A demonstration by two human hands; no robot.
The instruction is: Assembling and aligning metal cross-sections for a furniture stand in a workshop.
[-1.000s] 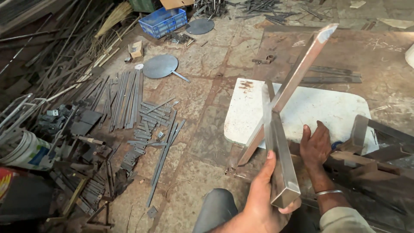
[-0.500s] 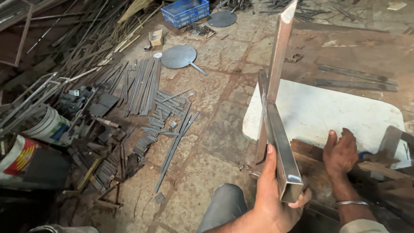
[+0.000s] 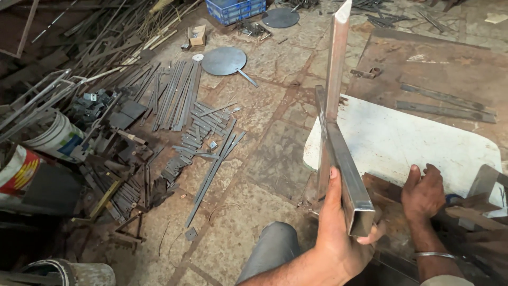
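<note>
Gripping a rectangular steel tube (image 3: 346, 175) near its open end, the left hand (image 3: 338, 233) closes around it with the thumb up along one side and the fingers wrapped under the other. In the head view this tube runs away from the person, its far end meeting a second, upright tube (image 3: 334, 85) whose tip is cut at a slant. Both tubes stand at the near left edge of the white slab (image 3: 413, 143) lying on the stone floor (image 3: 254, 159). The right hand (image 3: 423, 193) rests on dark metal just near of the slab, fingers curled loosely downward; what it holds, if anything, cannot be told. A metal bangle (image 3: 435, 255) sits on that wrist. Left of the slab lie rows of flat steel strips (image 3: 198, 127), and beyond them a round metal disc (image 3: 224, 61). Farther from the slab stands a blue crate (image 3: 235, 9). Well left of the slab is a white bucket (image 3: 53, 137).
</note>
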